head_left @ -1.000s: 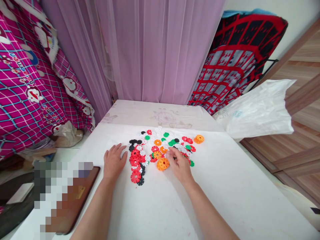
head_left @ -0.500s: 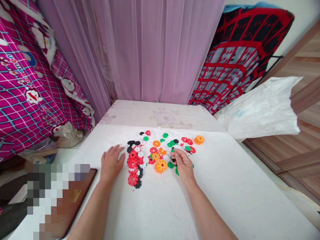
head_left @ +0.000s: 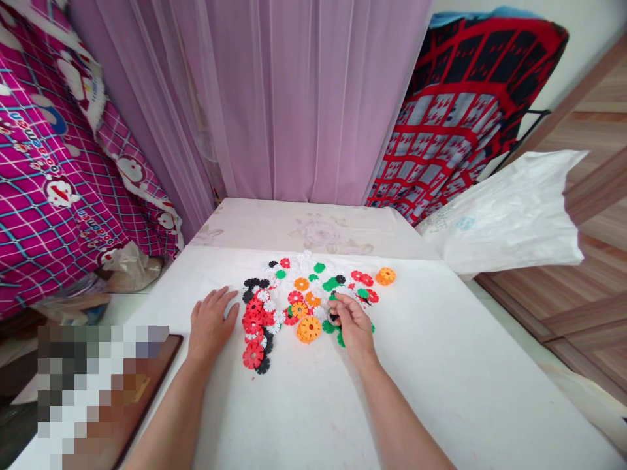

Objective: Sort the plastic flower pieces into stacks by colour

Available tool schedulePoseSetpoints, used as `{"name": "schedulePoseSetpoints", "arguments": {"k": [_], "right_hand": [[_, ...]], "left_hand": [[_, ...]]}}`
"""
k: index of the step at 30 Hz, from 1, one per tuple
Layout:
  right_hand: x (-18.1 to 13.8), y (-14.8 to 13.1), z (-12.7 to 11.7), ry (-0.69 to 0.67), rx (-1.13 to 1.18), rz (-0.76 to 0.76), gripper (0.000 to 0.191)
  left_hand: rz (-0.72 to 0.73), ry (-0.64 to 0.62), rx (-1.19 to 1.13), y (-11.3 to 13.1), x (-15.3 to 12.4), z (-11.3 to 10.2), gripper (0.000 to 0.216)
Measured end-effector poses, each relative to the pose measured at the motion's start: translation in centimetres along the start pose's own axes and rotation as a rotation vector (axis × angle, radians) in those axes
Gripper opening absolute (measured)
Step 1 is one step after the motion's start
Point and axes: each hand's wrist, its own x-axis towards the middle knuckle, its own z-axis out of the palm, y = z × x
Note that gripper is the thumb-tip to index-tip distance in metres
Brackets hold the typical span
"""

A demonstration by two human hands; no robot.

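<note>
A scatter of small plastic snowflake discs in red, orange, green, black and white lies on the white table top. My left hand rests flat on the table just left of the red discs, fingers stretched out. My right hand sits on the right part of the pile, fingers curled and pinched over green and black discs; what they grip is too small to name. An orange disc cluster lies between the hands.
Behind the table hang purple curtains. A pink patterned blanket is at the left, a red-black blanket at the right. A white plastic bag sits by the table's right edge. A brown flat object lies near left.
My right hand slid a little to the right across the pile and curled its fingers tighter. The left hand has stayed flat in place. The camera view shifted slightly.
</note>
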Motion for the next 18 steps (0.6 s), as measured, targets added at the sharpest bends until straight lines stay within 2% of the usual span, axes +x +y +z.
{"name": "schedulePoseSetpoints", "arguments": {"k": [7, 12, 18], "right_hand": [[0.35, 0.63, -0.31, -0.031, 0.009, -0.003, 0.048], [0.40, 0.60, -0.14, 0.002, 0.057, -0.010, 0.049], [0.10, 0.75, 0.25, 0.024, 0.065, -0.084, 0.046]], "left_hand": [[0.008, 0.004, 0.011, -0.05, 0.02, -0.01, 0.042], [0.029, 0.023, 0.021, -0.38, 0.18, 0.27, 0.042], [0.047, 0.039, 0.068, -0.31, 0.15, 0.46, 0.042]]}}
